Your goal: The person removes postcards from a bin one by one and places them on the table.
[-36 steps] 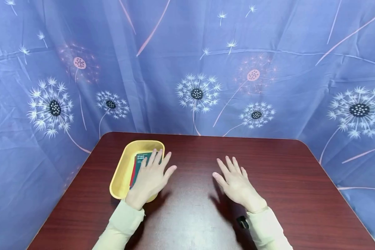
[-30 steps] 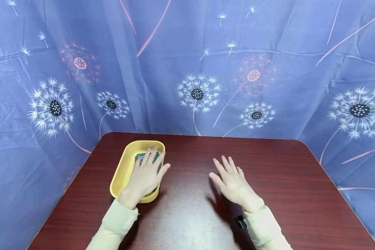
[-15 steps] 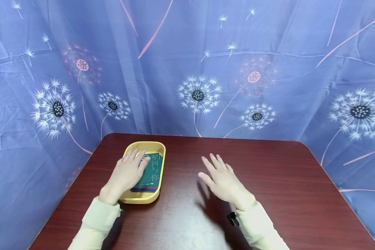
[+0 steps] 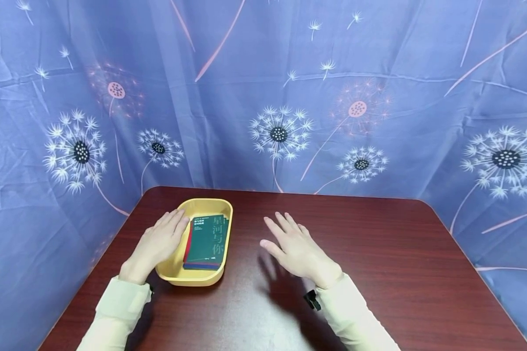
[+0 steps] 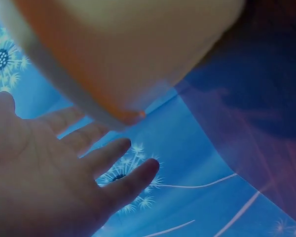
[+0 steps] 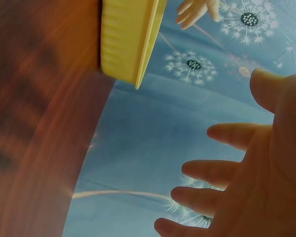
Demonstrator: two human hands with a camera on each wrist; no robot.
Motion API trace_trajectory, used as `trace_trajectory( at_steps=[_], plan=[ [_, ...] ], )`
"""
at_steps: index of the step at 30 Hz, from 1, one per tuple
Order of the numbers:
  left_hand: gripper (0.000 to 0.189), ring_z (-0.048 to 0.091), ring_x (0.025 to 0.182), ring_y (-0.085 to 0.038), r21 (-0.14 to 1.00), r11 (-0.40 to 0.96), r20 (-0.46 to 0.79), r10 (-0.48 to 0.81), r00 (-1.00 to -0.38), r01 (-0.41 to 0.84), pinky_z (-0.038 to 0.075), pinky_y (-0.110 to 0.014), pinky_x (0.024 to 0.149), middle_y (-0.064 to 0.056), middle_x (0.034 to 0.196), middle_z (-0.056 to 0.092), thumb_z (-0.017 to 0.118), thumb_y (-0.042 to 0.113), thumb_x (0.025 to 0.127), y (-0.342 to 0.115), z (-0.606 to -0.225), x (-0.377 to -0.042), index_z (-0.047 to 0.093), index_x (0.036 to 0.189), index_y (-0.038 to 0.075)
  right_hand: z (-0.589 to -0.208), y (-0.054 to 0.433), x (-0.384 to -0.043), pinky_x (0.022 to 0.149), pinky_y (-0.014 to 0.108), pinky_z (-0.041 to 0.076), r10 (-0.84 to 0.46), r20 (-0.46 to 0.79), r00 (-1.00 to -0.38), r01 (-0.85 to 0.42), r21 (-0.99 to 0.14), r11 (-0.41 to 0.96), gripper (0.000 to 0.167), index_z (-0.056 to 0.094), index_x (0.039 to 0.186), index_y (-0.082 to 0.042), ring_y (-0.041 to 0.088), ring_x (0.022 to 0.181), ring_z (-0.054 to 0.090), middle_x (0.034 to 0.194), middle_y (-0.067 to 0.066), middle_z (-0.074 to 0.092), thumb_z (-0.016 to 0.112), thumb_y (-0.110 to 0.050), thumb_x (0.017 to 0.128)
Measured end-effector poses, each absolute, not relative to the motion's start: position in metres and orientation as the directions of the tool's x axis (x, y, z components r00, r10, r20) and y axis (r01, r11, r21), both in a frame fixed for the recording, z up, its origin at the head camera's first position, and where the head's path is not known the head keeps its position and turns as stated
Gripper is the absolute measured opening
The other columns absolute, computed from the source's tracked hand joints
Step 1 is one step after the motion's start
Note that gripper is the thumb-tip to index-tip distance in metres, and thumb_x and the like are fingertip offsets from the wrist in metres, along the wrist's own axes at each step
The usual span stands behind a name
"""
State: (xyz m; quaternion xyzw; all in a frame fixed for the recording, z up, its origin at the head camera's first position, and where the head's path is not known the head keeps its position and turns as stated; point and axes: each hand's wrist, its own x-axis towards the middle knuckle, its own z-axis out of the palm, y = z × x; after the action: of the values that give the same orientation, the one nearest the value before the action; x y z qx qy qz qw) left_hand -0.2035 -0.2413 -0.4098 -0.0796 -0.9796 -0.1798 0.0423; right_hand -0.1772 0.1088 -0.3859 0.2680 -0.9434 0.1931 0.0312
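A yellow plastic basket (image 4: 175,268) stands on the left part of the table, and its outer wall (image 6: 126,39) shows in the right wrist view. Inside lies a stack of thin books, the top one a dark green book (image 4: 206,239) with pale lettering; red and blue edges peek out below it. My left hand (image 4: 158,243) is at the basket's left rim with its fingers extended, overlapping that rim in the head view. In the left wrist view, the left hand's fingers (image 5: 123,187) are spread beside the basket wall. My right hand (image 4: 298,251) hovers over the table right of the basket, fingers spread, holding nothing.
The dark red wooden table (image 4: 377,253) has rounded far corners. A blue curtain (image 4: 228,122) with dandelion prints hangs behind it and along both sides. A small black device (image 4: 312,300) sits at the right cuff.
My left hand has moved left from over the books to the basket's left rim, uncovering the green book. My right hand has moved left, closer to the basket.
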Motion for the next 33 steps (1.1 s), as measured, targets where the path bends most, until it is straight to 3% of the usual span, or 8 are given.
trace_trajectory(
  at_steps=[8, 14, 18, 27, 33],
  plan=[
    [0.071, 0.031, 0.137, -0.046, 0.406, 0.904, 0.074, 0.116, -0.991, 0.136, 0.028, -0.067, 0.100, -0.024, 0.152, 0.032, 0.019, 0.053, 0.104, -0.257, -0.417, -0.204, 0.031, 0.151, 0.002, -0.380, 0.088, -0.182, 0.108, 0.058, 0.022, -0.546, 0.146, -0.825, -0.562, -0.319, 0.763, 0.066, 0.035, 0.152, -0.016, 0.034, 0.146, 0.018, 0.156, 0.016, 0.028, 0.036, -0.057, 0.101],
    [0.071, 0.047, 0.123, -0.050, 0.458, 0.882, 0.078, 0.087, -0.993, 0.113, 0.035, -0.065, 0.096, -0.028, 0.140, 0.047, 0.037, 0.049, 0.103, -0.267, -0.421, -0.212, 0.032, 0.148, -0.005, -0.377, 0.072, -0.192, 0.108, 0.058, 0.024, -0.603, 0.098, -0.792, -0.609, -0.206, 0.766, 0.064, 0.037, 0.151, -0.018, 0.035, 0.144, 0.022, 0.155, 0.016, 0.032, 0.037, -0.057, 0.101],
    [0.062, 0.057, 0.111, -0.047, 0.486, 0.868, 0.084, 0.068, -0.994, 0.100, 0.041, -0.061, 0.092, -0.028, 0.123, 0.060, 0.046, 0.037, 0.103, -0.272, -0.425, -0.217, 0.038, 0.142, -0.010, -0.377, 0.057, -0.197, 0.108, 0.057, 0.025, -0.645, 0.063, -0.762, -0.644, -0.178, 0.744, 0.062, 0.039, 0.150, -0.019, 0.037, 0.144, 0.023, 0.154, 0.015, 0.035, 0.039, -0.055, 0.100],
    [0.045, 0.063, 0.094, -0.045, 0.467, 0.879, 0.117, 0.049, -0.992, 0.098, 0.047, -0.057, 0.080, -0.027, 0.111, 0.065, 0.047, 0.033, 0.103, -0.277, -0.436, -0.223, 0.058, 0.126, -0.005, -0.387, 0.015, -0.210, 0.107, 0.053, 0.029, -0.710, 0.047, -0.703, -0.711, -0.058, 0.701, 0.062, 0.043, 0.148, -0.021, 0.034, 0.143, 0.027, 0.150, 0.009, 0.041, 0.040, -0.058, 0.099],
    [0.034, 0.063, 0.081, -0.036, 0.478, 0.873, 0.100, 0.062, -0.993, 0.102, 0.047, -0.052, 0.072, -0.020, 0.095, 0.067, 0.044, 0.027, 0.104, -0.279, -0.440, -0.224, 0.063, 0.110, -0.001, -0.398, -0.015, -0.220, 0.104, 0.048, 0.034, -0.726, 0.137, -0.674, -0.733, -0.001, 0.681, 0.057, 0.042, 0.148, -0.019, 0.032, 0.138, 0.036, 0.142, 0.008, 0.050, 0.044, -0.051, 0.100]
  ],
)
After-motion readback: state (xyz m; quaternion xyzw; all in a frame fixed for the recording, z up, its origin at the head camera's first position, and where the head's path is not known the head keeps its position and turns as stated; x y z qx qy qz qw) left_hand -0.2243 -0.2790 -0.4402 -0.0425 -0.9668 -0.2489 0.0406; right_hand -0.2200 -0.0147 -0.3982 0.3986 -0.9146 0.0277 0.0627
